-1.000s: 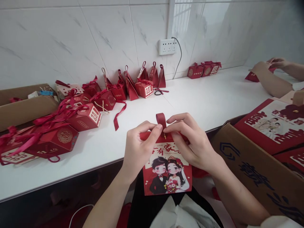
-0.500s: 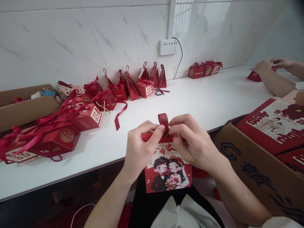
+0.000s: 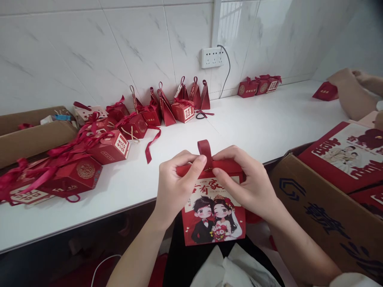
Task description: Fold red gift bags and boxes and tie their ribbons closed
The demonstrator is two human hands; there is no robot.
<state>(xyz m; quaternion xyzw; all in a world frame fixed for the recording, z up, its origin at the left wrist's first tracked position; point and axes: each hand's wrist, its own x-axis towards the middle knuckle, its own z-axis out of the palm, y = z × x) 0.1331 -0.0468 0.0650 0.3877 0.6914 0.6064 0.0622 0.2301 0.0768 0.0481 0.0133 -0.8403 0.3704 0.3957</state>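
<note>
A red wedding gift bag (image 3: 214,223) with a cartoon bride and groom on its front is held upright over my lap. Its dark red ribbon loop (image 3: 204,149) stands up from the top edge. On the left side, my left hand (image 3: 182,179) pinches the top edge by the ribbon's base, thumb in front. My right hand (image 3: 243,179) grips the same edge on the right, thumb on the front and fingers behind. Both sets of fingers behind the bag are partly hidden.
On the white table (image 3: 227,127), red candy boxes (image 3: 109,147) with ribbons crowd the left. Small red cone-shaped boxes (image 3: 165,107) line the wall. A cardboard carton (image 3: 323,223) holding red bags stands at right. Another person's hands (image 3: 347,85) hold a red box (image 3: 325,91) at far right.
My right hand has moved from pinching near the ribbon's base to gripping the bag's top edge, so more of the front shows. The other person's hands have shifted on their red box.
</note>
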